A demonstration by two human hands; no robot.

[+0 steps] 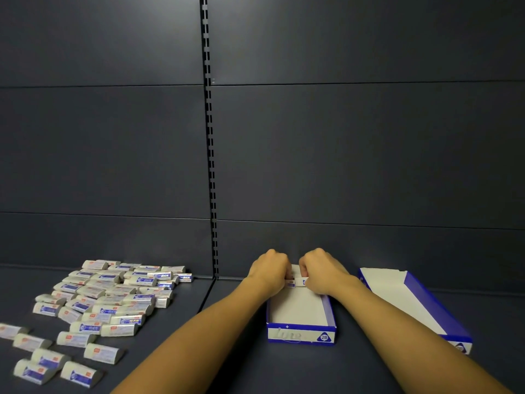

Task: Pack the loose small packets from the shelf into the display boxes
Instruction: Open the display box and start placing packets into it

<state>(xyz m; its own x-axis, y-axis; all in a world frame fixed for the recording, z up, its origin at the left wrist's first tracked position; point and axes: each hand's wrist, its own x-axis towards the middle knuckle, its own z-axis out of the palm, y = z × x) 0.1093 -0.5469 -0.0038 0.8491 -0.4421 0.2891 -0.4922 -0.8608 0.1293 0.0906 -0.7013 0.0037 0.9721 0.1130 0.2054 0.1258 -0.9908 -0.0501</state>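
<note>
1. At the shelf's (255, 371) left end we see the pile of loose packets (108, 302), spread from the back wall toward the front edge and well apart from both grips; our left hand is the nearer one for the next fetch.
2. Our left hand (270, 273) has its fingers curled round the left end of a small packet (297, 282) at the far end of the near display box (301, 334).
3. The packet's long axis runs left to right, across the box's width and square to the box's long sides, so we judge it is being seated against the back wall of the box.
4. Our right hand (322, 273) curls on the packet's right end; both grips are closed on it.
5. Toward the shelf's right end lies a second display box (420, 302), angled, holding nothing that we can see.
</note>
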